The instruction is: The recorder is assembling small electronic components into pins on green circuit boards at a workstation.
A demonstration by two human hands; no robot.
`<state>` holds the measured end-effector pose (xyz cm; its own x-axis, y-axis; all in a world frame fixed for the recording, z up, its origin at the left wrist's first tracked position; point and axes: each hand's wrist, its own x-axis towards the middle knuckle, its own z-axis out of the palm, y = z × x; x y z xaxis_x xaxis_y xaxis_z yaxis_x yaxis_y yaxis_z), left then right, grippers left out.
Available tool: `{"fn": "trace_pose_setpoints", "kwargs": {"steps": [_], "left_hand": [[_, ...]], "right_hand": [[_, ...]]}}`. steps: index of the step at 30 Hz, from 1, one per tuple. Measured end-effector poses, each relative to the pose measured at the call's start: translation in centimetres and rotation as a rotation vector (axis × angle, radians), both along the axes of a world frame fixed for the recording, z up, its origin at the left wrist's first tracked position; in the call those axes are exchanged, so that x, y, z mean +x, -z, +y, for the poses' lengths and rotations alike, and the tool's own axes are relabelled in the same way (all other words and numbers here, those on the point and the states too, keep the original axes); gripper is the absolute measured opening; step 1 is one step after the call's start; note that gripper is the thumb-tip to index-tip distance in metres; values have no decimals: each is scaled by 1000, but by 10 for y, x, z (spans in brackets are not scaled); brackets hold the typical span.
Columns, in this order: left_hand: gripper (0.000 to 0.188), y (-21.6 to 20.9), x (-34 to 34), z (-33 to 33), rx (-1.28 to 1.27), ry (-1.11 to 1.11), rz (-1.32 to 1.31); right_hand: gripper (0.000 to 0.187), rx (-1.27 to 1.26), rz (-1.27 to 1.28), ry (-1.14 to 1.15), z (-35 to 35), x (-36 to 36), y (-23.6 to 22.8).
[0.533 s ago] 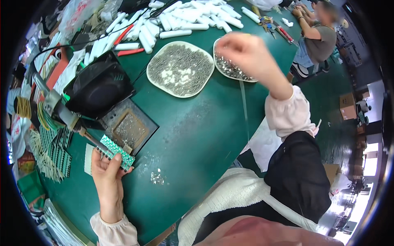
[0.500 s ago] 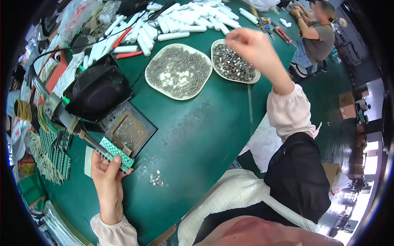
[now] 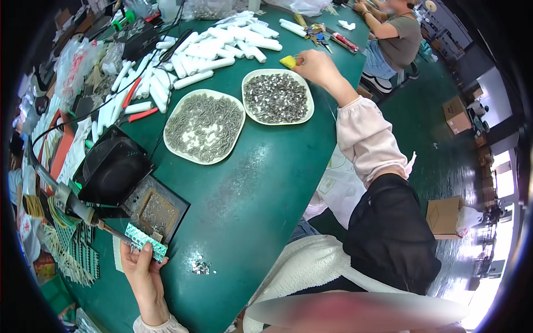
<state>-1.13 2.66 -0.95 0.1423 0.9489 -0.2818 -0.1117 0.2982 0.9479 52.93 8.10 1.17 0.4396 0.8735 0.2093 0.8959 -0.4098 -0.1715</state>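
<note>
My left hand (image 3: 143, 275) grips a narrow green circuit-board strip (image 3: 145, 242) at the near left of the green table (image 3: 261, 183), beside a black tray with a brown pad (image 3: 157, 210). My right hand (image 3: 314, 65) reaches far across the table and pinches a small yellow block (image 3: 288, 61) at the far rim of a cream plate of small grey metal parts (image 3: 277, 97). A second cream plate of longer grey parts (image 3: 204, 126) lies to its left.
A black soldering stand (image 3: 111, 169) and iron sit at the left, with stacks of green boards (image 3: 72, 250) near the table edge. Several white tubes (image 3: 205, 47) lie at the back. A few loose metal bits (image 3: 201, 268) lie near me. Another person (image 3: 397, 36) works at the far right.
My right hand has moved farther away, past the right plate, and now pinches the yellow block. My left hand still holds the green strip in about the same place.
</note>
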Motion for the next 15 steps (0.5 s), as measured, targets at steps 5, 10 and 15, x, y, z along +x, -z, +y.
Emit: {"fn": "trace_pose_setpoints", "kwargs": {"steps": [5,10,15], "left_hand": [[35,1,0,0,5,-6,-6],[39,0,0,0,-10,-20,-25],[38,1,3,-5,38,-37,-2]], "right_hand": [[15,74,-31,5,-2,7,9],[15,284,-38,23,-8,-9,6],[17,523,-33,-126,-14,-37,0]]}}
